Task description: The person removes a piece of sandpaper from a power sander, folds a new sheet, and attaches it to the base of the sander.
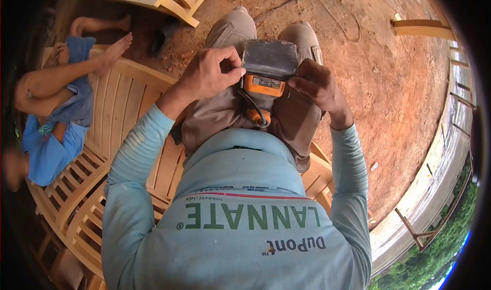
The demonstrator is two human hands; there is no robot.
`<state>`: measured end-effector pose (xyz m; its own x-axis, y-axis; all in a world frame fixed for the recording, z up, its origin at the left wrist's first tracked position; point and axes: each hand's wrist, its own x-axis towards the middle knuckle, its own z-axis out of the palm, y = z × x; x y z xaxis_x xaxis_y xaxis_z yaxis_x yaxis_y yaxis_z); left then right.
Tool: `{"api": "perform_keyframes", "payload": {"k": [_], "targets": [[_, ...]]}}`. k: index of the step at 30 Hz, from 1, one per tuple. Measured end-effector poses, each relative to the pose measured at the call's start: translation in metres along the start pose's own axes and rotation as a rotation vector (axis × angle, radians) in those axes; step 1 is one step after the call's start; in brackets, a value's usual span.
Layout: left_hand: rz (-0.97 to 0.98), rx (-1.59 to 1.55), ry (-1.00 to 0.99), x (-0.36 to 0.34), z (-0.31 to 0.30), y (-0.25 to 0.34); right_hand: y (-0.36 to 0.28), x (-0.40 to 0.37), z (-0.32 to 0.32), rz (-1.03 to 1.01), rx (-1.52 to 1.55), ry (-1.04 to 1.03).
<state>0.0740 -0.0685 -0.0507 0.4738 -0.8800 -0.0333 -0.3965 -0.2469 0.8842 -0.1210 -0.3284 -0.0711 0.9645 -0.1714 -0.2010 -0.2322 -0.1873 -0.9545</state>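
An orange sander (pixel 263 85) rests between my thighs, its flat base turned up and its cord curling down toward my lap. Over the base lies a dark grey sheet (pixel 270 54) that looks like sandpaper. My left hand (pixel 209 75) is closed in a pinch at the sheet's lower left corner, thumb and forefinger together. At the opposite lower corner, my right hand (pixel 316 85) has its fingers bent together against the sheet's edge, partly in shadow. Exactly how much of the sheet lies between the right fingers is hidden.
I sit on a slatted wooden bench (pixel 123 100). Another person in blue (pixel 56 141) sits close on the left, legs raised. More wooden furniture (pixel 179 1) stands ahead on the reddish dirt ground (pixel 378 121), where a cord (pixel 353 34) lies. A curved wooden piece (pixel 424 30) is at upper right.
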Motion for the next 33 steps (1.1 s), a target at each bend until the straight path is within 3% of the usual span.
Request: {"api": "perform_keyframes", "payload": {"k": [12, 21, 27, 29, 33], "targets": [[-0.092, 0.033, -0.109, 0.011, -0.010, 0.013, 0.004, 0.004, -0.008, -0.037, -0.016, -0.077], [0.003, 0.015, 0.005, 0.002, 0.002, 0.005, 0.002, -0.005, -0.001, -0.037, -0.127, 0.005], [-0.143, 0.040, -0.045, 0.004, 0.000, 0.022, -0.012, -0.006, 0.000, 0.038, -0.021, 0.004], [-0.056, 0.061, 0.057, 0.003, 0.017, -0.004, 0.012, -0.005, 0.006, -0.020, -0.006, 0.065], [-0.141, 0.121, 0.238, 0.008, 0.031, -0.004, 0.009, 0.011, 0.001, -0.081, -0.182, 0.023]]}}
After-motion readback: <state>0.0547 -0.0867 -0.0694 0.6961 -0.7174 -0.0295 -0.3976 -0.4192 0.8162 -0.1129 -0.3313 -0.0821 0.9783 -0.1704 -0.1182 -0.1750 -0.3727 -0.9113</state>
